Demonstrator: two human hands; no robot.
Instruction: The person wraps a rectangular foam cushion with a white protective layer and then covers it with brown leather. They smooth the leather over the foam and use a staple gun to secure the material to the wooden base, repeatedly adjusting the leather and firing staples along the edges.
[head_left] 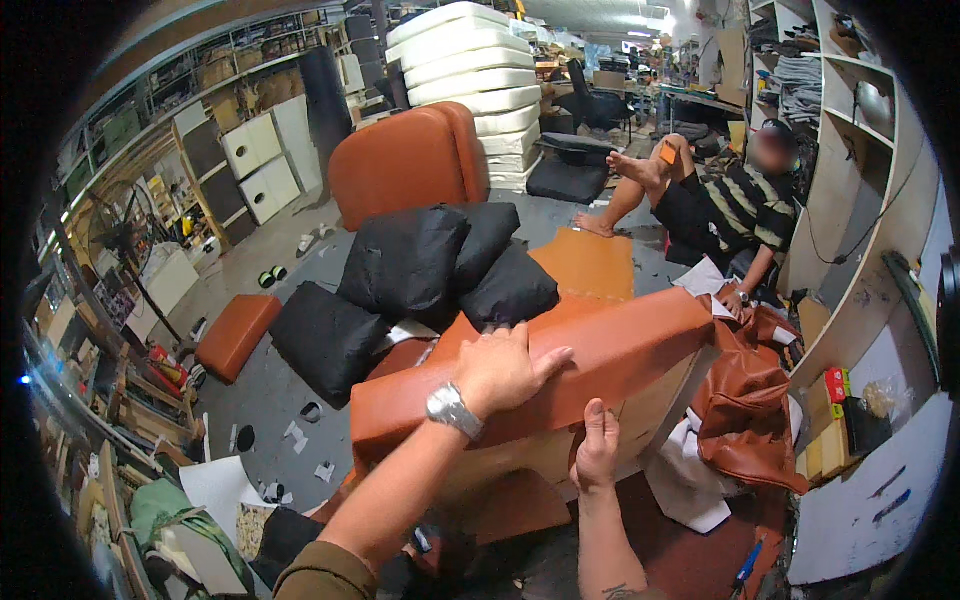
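The left hand (505,372) lies flat, fingers spread, on the orange padded panel (600,350) while the right hand (597,450) pinches its lower edge, best kept taut.

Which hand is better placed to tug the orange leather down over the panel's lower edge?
Probably right. The right hand already grips the lower edge of the orange upholstered panel, fingers curled on it. The left hand lies flat across the top, better suited to steadying it.
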